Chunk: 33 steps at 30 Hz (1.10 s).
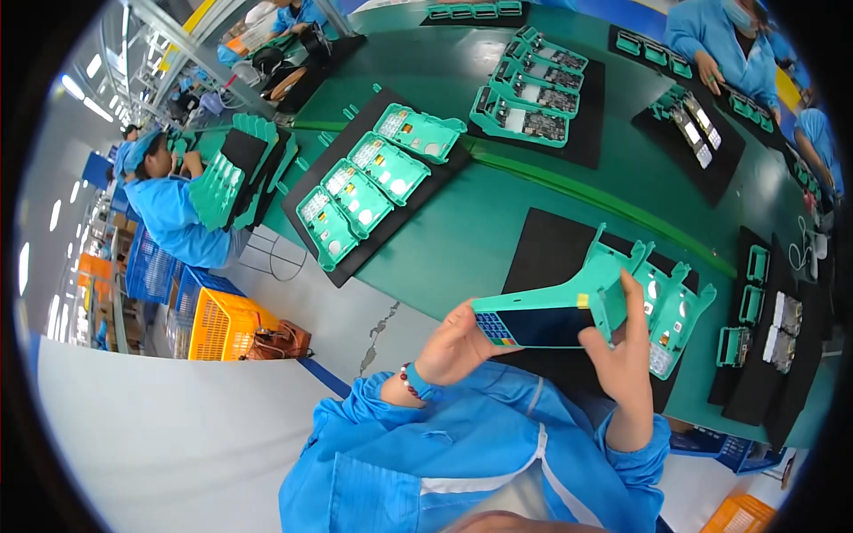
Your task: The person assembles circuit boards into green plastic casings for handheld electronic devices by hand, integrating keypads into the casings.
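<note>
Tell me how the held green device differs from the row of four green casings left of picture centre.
The green device is in the left hand and right hand; the casings lie on a black mat.
The green device shows a dark screen and keypad; the casings show pale panels instead.
Both have green shells.

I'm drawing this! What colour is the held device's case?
The case is teal green, clearest in the head view.

Bare green tabletop (444,240) leaves passage left of the held device (546,327); green housings (673,330) crowd its right side
</note>
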Available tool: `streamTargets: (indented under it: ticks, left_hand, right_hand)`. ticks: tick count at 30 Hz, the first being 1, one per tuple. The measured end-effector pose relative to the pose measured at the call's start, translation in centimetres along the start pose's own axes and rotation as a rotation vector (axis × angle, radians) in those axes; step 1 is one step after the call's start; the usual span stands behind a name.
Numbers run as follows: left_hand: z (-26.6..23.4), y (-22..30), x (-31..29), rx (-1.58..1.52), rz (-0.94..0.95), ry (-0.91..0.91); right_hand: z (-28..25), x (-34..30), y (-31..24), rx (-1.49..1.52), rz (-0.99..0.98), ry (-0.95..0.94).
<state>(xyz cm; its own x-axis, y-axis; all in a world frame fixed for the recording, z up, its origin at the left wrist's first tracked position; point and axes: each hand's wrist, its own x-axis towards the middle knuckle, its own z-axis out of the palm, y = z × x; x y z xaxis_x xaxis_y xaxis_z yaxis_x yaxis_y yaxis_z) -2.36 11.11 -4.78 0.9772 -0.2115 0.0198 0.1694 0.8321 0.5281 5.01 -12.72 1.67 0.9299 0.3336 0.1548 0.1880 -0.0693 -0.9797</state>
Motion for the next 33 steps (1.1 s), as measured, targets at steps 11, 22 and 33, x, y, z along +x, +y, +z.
streamTargets:
  ticks: [11,22,33]
  left_hand:
    - [2.4,3.4,1.1,1.698,0.694,-0.480]
    - [-2.4,-1.3,3.5,2.059,0.765,-0.247]
    - [-3.3,-0.8,3.4,2.003,0.733,-0.195]
  right_hand:
    - [-0.5,4.8,0.6,0.242,0.197,-0.088]
    - [1.2,11.7,2.2,-0.733,-0.159,-0.121]
    - [1.8,14.1,2.7,-1.048,-0.174,-0.245]
